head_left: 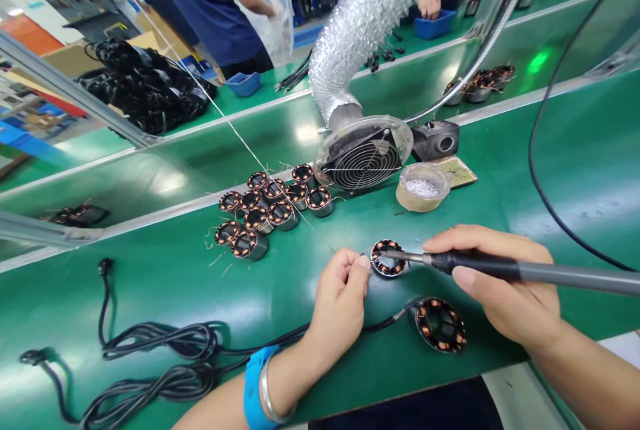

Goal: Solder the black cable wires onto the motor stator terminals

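My right hand (515, 283) is closed around a soldering iron (480, 265). The iron's tip reaches over a copper-wound motor stator (388, 258) lying on the green bench. At the left of that stator, my left hand (343, 297) pinches a thin wire (365, 255) between thumb and fingertips; a blue band and a metal bangle circle that wrist. Closer to the front edge lies a second stator (440, 325) with a black cable (393, 320) running to it. The cable passes behind my left wrist toward the coils on the left.
Several stators (256, 220) stand grouped at the back left of the bench. Beside them is a fan (367, 163) with a silver duct (350, 37). A round container (423, 187) sits right of it. Coiled power cords (160, 340) lie at left. Co-workers stand beyond the bench.
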Demonstrator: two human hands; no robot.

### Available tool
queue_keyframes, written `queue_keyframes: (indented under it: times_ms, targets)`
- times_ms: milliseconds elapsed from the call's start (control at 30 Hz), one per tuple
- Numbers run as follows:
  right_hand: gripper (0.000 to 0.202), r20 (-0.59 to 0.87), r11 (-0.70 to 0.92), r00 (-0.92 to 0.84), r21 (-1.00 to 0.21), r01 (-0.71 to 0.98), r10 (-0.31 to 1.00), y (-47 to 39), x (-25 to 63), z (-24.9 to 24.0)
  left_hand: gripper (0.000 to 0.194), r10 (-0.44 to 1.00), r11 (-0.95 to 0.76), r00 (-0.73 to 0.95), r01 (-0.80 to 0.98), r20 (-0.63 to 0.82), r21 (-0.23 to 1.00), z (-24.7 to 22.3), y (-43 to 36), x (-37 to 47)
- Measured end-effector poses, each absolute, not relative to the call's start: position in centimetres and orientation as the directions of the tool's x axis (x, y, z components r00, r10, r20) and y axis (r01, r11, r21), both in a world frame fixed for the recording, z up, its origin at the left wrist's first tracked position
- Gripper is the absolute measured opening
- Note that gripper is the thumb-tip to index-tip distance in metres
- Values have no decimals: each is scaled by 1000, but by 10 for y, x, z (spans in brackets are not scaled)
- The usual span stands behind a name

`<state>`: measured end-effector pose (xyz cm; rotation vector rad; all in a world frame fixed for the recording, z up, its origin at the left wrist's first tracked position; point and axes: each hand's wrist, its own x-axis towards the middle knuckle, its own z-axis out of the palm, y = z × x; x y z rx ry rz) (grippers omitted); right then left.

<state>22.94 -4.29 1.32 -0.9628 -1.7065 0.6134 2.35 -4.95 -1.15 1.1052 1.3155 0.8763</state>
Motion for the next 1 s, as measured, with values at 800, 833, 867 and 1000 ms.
queue_keyframes:
  times_ms: [800,833,867,1000]
  targets:
    - [22,507,559,-237,-774,297,829,-46,226,13,32,971,211,74,194,-229,958,-10,-50,24]
    - [22,510,562,-237,-770,302,827,-47,225,13,32,971,210,74,193,-228,958,-10,-50,24]
    - [22,512,565,-240,-766,307,825,-47,224,13,32,971,210,75,191,-227,959,-10,-50,24]
    - [21,559,603,-227,-742,293,798,-48,218,11,32,973,205,68,192,-222,960,-11,-50,24]
